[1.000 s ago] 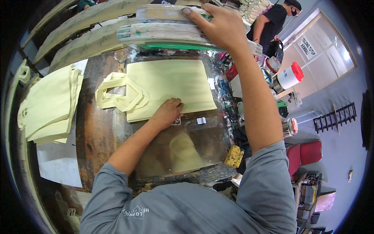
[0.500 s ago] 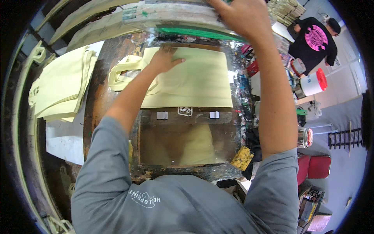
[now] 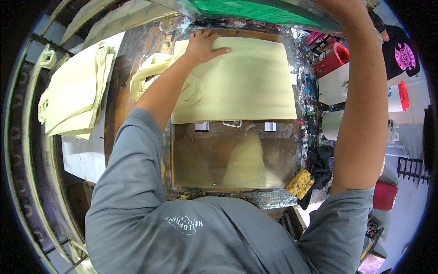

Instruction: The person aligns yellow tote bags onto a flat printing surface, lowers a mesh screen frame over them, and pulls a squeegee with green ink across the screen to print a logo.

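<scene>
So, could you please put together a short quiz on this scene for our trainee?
1. True or false: the person's bare left hand rests on the flat, pale yellow, fabric-like bag.
2. Where do the bag's pale yellow looped handles lie?
A) At its left side
B) At its right side
C) At its near edge, towards the person
3. Fill in the number: along the bag's near edge, ____ small white rectangular tabs show on the work surface.

Key: 1. True. 2. A. 3. Two.
</scene>
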A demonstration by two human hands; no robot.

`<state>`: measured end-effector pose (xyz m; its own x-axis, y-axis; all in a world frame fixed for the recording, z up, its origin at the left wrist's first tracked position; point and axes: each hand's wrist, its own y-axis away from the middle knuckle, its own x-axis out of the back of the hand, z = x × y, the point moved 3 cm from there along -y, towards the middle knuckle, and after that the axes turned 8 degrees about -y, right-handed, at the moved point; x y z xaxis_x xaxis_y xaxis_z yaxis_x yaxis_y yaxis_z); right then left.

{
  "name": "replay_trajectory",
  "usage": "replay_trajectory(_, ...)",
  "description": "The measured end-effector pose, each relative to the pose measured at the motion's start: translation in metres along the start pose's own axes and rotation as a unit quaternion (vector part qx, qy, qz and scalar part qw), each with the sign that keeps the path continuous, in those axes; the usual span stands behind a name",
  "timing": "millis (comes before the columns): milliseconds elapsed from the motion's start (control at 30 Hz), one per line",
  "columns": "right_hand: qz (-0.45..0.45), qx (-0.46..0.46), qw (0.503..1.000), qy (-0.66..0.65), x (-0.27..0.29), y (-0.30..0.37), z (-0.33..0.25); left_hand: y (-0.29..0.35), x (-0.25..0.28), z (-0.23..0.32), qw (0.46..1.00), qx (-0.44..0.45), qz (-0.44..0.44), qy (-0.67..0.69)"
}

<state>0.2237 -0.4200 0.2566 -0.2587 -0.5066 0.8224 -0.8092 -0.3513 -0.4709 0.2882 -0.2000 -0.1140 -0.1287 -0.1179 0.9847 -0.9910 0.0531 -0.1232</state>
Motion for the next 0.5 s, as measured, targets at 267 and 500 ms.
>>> replay_trajectory(267,-0.024,0.111,0.991,-0.065,-0.008,0.001,0.014,0.023,0.002,-0.009,0.994,-0.013,0.105,0.015)
replay_trajectory(500,-0.054,0.079,0.995,-0.042,0.005,0.011,0.018,0.18,0.101,-0.005,0.979,-0.089,0.088,0.164)
